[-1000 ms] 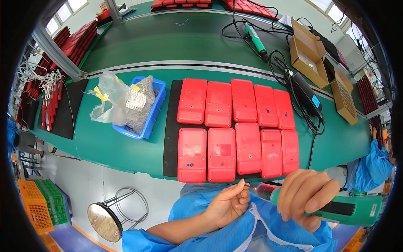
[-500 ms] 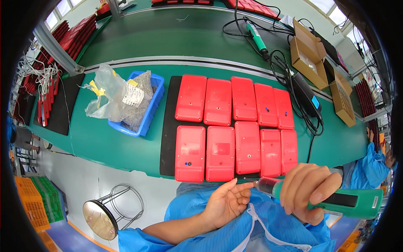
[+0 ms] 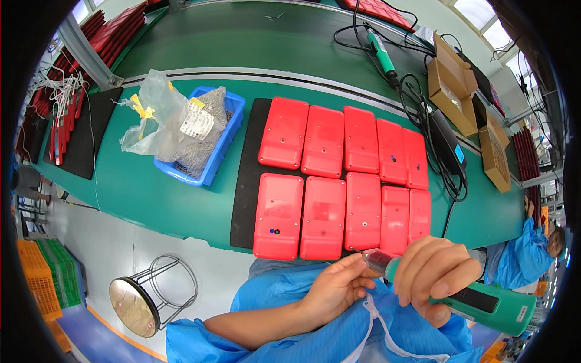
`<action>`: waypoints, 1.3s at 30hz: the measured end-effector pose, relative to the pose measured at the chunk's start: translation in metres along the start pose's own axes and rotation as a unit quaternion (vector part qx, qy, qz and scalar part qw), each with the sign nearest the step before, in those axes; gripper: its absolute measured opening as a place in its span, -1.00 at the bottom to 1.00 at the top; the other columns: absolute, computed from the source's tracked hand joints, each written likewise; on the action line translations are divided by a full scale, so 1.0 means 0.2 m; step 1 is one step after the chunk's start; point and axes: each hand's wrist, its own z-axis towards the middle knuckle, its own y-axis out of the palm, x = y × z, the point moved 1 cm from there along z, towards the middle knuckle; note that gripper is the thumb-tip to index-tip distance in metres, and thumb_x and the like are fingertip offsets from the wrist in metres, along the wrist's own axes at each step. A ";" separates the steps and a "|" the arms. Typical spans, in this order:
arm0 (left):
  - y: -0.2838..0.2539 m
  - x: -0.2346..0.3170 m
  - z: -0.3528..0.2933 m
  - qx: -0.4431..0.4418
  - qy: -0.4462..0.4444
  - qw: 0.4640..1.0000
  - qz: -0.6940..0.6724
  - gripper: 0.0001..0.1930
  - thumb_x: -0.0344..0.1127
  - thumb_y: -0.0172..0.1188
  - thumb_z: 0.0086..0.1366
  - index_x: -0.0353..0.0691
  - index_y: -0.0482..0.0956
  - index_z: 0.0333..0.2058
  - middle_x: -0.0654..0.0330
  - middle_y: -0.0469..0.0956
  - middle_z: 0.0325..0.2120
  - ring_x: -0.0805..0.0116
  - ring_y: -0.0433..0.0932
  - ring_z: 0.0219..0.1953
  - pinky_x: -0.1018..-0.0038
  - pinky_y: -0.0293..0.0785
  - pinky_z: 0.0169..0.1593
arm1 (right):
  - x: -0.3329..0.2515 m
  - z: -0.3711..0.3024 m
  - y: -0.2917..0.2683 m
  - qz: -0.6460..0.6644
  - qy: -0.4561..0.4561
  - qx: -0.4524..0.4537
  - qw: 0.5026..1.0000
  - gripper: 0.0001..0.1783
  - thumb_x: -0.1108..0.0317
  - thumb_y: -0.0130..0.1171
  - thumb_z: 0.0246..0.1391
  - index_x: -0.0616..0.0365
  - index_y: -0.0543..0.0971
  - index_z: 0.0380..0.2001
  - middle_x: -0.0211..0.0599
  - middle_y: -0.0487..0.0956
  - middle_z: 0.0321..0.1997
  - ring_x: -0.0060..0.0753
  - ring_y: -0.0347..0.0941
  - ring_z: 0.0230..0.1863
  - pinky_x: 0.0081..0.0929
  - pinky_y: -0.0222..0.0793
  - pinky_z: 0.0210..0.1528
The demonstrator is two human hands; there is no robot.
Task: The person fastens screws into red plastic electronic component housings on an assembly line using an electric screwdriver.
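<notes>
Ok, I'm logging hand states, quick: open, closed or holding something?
Left hand: partly curled, at the tip of the green screwdriver; whether it grips anything cannot be told.
Right hand: closed, holding the green screwdriver.

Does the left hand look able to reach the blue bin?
Probably yes: bare green tabletop fronts the blue bin, though the left hand is at the tip of the held green screwdriver.

The driver (image 3: 505,311) in the right fingers (image 3: 417,267) is smooth plastic, the cases (image 3: 362,196) just beyond them glossy plastic, the mat (image 3: 247,181) matt, the gown (image 3: 330,339) wrinkled cloth, the boxes (image 3: 451,88) matt cardboard.
</notes>
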 end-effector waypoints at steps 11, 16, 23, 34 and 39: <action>-0.01 0.00 0.02 0.030 0.008 1.000 0.001 -0.81 -0.27 -0.15 0.33 -0.22 0.39 -0.25 0.24 0.50 -0.36 0.56 0.48 -0.42 0.71 0.39 -0.46 | -0.01 -0.05 -0.02 0.052 0.032 0.008 0.998 -0.67 0.49 0.23 -0.15 0.28 0.35 -0.29 -0.25 0.44 -0.64 -0.32 0.43 -0.68 -0.42 0.38 -0.64; 0.00 0.00 0.04 0.055 0.010 0.998 0.012 -0.79 -0.20 -0.13 0.33 -0.17 0.38 -0.39 0.29 0.45 -0.48 0.55 0.48 -0.43 0.69 0.41 -0.46 | 0.01 -0.02 0.00 0.026 0.015 0.018 0.999 -0.73 0.41 0.18 -0.07 0.24 0.33 -0.33 -0.33 0.42 -0.66 -0.44 0.40 -0.74 -0.52 0.37 -0.72; -0.02 -0.02 0.05 0.072 0.012 0.997 0.006 -0.77 -0.15 -0.09 0.31 -0.17 0.37 -0.41 0.29 0.44 -0.51 0.52 0.48 -0.44 0.66 0.41 -0.47 | 0.02 0.00 0.01 0.002 0.019 0.003 1.000 -0.75 0.31 0.12 0.01 0.19 0.30 -0.36 -0.41 0.41 -0.68 -0.56 0.37 -0.80 -0.62 0.36 -0.78; -0.02 -0.02 0.05 0.070 0.021 0.997 0.006 -0.73 -0.11 -0.06 0.29 -0.17 0.37 -0.44 0.28 0.42 -0.52 0.51 0.48 -0.45 0.64 0.41 -0.47 | 0.02 0.06 0.01 -0.027 0.070 -0.027 0.997 -0.73 0.26 0.12 0.03 0.15 0.29 -0.34 -0.45 0.40 -0.72 -0.55 0.37 -0.79 -0.59 0.37 -0.75; -0.01 -0.02 0.06 0.072 0.023 0.997 0.006 -0.73 -0.10 -0.06 0.30 -0.18 0.37 -0.44 0.27 0.43 -0.52 0.51 0.47 -0.45 0.64 0.41 -0.46 | 0.03 0.07 0.02 -0.028 0.083 -0.033 0.996 -0.73 0.25 0.12 0.03 0.14 0.29 -0.34 -0.45 0.40 -0.72 -0.56 0.37 -0.79 -0.59 0.37 -0.75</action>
